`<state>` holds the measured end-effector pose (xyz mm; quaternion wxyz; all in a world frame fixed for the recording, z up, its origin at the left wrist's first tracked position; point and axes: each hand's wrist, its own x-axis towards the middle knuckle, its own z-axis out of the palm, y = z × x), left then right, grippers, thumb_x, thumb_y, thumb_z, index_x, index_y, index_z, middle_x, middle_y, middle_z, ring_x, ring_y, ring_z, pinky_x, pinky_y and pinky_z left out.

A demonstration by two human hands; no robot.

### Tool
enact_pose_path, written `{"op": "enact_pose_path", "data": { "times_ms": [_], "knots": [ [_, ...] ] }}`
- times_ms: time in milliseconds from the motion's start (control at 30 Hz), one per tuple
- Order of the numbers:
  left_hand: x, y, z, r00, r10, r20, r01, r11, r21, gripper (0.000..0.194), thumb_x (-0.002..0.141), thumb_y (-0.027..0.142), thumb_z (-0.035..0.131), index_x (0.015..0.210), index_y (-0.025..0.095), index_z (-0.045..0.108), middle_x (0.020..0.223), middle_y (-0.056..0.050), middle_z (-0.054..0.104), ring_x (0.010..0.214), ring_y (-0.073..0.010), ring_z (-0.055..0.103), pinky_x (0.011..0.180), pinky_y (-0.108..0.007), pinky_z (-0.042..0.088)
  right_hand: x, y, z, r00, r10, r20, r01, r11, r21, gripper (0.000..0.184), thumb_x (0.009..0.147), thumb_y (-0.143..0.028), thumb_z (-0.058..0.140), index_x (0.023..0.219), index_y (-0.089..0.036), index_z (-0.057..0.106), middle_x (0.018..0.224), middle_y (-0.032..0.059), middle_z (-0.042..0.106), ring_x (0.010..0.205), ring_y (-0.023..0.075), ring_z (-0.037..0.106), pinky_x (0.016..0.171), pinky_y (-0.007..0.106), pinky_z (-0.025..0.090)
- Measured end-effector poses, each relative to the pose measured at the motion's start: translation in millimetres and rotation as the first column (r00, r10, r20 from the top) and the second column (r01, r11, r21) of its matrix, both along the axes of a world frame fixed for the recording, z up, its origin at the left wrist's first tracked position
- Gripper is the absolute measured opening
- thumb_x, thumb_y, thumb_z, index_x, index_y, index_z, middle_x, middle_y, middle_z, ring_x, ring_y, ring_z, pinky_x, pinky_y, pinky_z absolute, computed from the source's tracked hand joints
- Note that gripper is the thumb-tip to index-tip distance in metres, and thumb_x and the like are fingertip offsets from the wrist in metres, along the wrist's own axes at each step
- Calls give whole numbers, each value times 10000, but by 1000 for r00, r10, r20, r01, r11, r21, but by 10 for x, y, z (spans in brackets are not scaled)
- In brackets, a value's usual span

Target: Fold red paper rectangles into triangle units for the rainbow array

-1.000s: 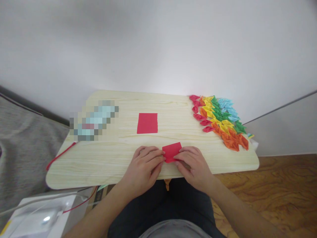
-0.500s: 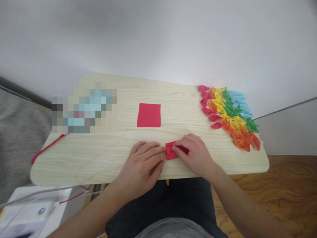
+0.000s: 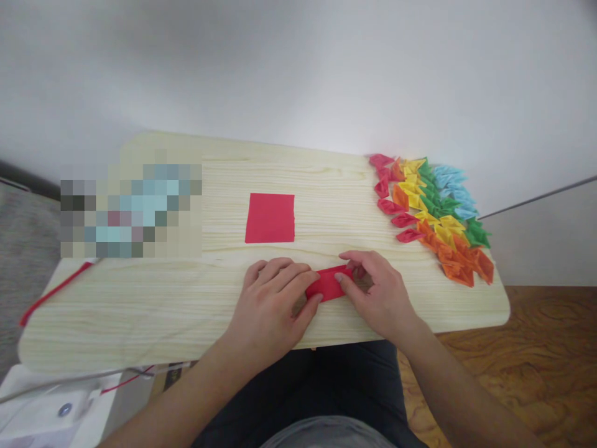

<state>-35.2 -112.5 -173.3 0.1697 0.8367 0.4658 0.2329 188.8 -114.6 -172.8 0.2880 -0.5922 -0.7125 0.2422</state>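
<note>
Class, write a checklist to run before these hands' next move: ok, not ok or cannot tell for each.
1. Left hand touching the left end of the folded red paper: ok.
2. Right hand touching its right end: ok.
3. Red square sheet lying flat, apart from both hands: ok.
4. Colourful folded shapes untouched, on the right of the table: ok.
5. Folded edges exactly aligned: cannot tell, too small.

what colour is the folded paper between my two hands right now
The folded paper is red, with no print visible; the head view shows it best.
</note>
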Motion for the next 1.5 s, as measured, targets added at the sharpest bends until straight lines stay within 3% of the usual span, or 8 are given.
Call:
{"op": "enact_pose_path", "data": {
  "times_ms": [200, 567, 800, 1500],
  "knots": [
    [-2, -2, 22, 1000, -1, -13, 0, 1000, -14, 195, 952, 300, 657, 1134, 289, 726, 1202, -12, 747, 1141, -269, 611, 1025, -495, 397, 38, -56, 10, 994, -107, -26, 107, 994, -18, 305, 903, -200, 690, 1200, -257, 656, 953, 21, 725, 886, 213, 684, 866, 392, 544],
    [-7, 21, -36, 999, -16, 29, 18, 997, -73, 263, 928, 218, 683, 1188, 255, 686, 1192, -57, 694, 1116, -258, 605, 995, -473, 468, -15, -33, 5, 992, -113, 54, 113, 994, 16, 213, 914, -201, 685, 1126, -219, 680, 927, 29, 716, 888, 212, 671, 842, 372, 526],
    [-4, 20, -64, 999, -7, 48, 11, 995, -100, 319, 913, 190, 697, 1225, 246, 661, 1179, -67, 661, 1090, -257, 603, 975, -470, 491, -32, -2, 77, 991, -46, 123, 50, 998, -30, 109, 950, -192, 652, 1040, -219, 708, 970, 36, 739, 924, 221, 654, 853, 383, 503],
    [-4, 36, -82, 999, 5, 48, 0, 995, -100, 384, 918, 219, 715, 1286, 227, 606, 1184, -77, 636, 1104, -259, 579, 973, -468, 473, -48, 89, 137, 987, -66, 148, 80, 992, -96, 99, 947, -179, 660, 1017, -210, 722, 942, 22, 731, 894, 193, 654, 833, 353, 505]
  ]
}}
